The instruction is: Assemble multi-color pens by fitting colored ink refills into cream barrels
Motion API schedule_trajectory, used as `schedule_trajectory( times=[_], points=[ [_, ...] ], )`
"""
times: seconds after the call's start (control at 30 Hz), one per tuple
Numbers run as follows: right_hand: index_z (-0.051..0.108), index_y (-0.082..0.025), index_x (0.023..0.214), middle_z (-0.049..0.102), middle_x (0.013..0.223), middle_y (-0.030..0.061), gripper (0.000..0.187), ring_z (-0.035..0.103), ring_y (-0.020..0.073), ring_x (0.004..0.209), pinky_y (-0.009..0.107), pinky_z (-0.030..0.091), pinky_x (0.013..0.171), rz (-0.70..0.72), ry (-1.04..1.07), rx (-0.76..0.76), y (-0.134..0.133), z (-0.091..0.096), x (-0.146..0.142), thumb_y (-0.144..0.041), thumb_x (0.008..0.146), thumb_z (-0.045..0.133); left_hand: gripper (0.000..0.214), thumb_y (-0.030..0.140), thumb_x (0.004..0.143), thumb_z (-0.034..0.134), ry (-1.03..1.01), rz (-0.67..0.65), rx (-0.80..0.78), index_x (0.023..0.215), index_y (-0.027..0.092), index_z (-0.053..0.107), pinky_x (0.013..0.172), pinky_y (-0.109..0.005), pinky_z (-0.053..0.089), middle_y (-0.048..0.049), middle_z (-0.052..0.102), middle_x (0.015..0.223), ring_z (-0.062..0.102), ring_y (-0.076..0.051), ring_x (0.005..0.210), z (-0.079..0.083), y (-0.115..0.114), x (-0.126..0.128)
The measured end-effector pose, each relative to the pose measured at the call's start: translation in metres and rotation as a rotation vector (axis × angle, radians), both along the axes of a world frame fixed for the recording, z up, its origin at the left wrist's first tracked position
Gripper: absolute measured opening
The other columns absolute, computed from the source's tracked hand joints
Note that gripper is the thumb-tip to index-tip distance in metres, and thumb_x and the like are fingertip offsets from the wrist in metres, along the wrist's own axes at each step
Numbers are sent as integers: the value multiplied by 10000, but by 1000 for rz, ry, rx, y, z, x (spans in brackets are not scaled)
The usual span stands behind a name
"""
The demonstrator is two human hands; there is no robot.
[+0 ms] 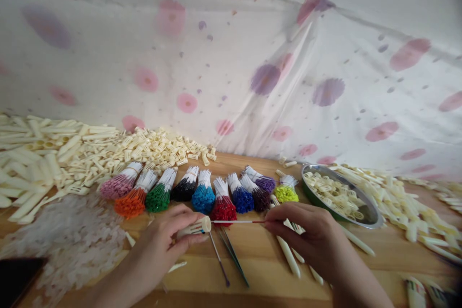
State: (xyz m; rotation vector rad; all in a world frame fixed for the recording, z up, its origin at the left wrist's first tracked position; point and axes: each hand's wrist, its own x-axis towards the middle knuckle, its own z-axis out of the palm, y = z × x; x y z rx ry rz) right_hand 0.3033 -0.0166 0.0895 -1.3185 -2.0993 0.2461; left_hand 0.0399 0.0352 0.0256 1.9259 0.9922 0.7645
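My left hand [169,236] is closed round a cream plastic pen barrel [195,227], its open end pointing right. My right hand [306,231] pinches the red-tipped end of a thin white refill [236,222], whose other end sits in the barrel's mouth. Both hands hover over a wooden table [260,260]. Just beyond them lies a row of bundled refills with coloured tips: pink [117,185], orange [130,203], green [158,196], black [183,188], blue [203,197], red [224,208], dark blue, purple and yellow [286,192].
Heaps of cream barrels [32,154] and small cream clips [159,147] fill the left. A metal bowl [371,216] of clips stands right, with more barrels [400,202] beyond. Loose refills [231,250] and barrels [288,255] lie between my hands. A flowered cloth [231,57] hangs behind.
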Motion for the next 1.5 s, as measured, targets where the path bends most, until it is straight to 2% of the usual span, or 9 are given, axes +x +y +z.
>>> schedule_trajectory(
  times=[0.17,0.37,0.8,0.97,1.27,1.4,1.5],
  points=[
    [613,-206,761,659,687,-25,93,600,88,607,169,433,568,42,10,9,4,-2,-12,-199,849,585,196,232,829,575,-6,-60,-56,997,274,668,641,-174,493,-1,596,901,602,-150,825,4,-3,2],
    [621,-193,772,647,686,-14,92,590,87,614,170,427,573,97,36,-29,6,-6,-19,-164,849,577,184,224,813,603,33,-65,-67,976,253,683,667,-200,500,-8,612,891,607,-153,796,10,-6,3],
    [620,-182,770,594,646,-12,123,544,91,593,188,387,562,120,-29,-31,7,-12,-21,-207,874,562,304,205,810,597,50,-100,-66,1087,312,665,638,-197,501,-15,624,947,603,-159,839,5,-5,3],
    [609,-178,768,592,643,-9,144,541,96,592,198,376,552,152,-43,-18,10,-11,-26,-207,890,538,258,217,808,599,87,-98,-66,1042,284,685,663,-221,498,-17,632,926,610,-164,817,8,-6,4],
    [616,-174,831,655,744,44,178,605,140,692,242,437,610,204,-79,132,6,-17,-33,-192,921,464,237,208,810,617,72,-123,-64,1013,300,695,719,-228,468,4,634,887,596,-160,822,14,-4,4],
    [610,-173,865,660,765,44,162,616,144,741,243,454,643,238,-58,98,6,-15,-34,-184,923,459,185,217,811,627,83,-130,-78,960,291,708,752,-236,462,8,638,885,595,-159,829,16,-5,3],
    [604,-171,858,657,756,36,151,612,139,729,237,448,630,249,-41,80,7,-13,-31,-187,923,468,272,205,808,633,57,-148,-99,1053,315,681,767,-240,466,4,652,933,603,-166,878,16,-5,2]
  ],
)
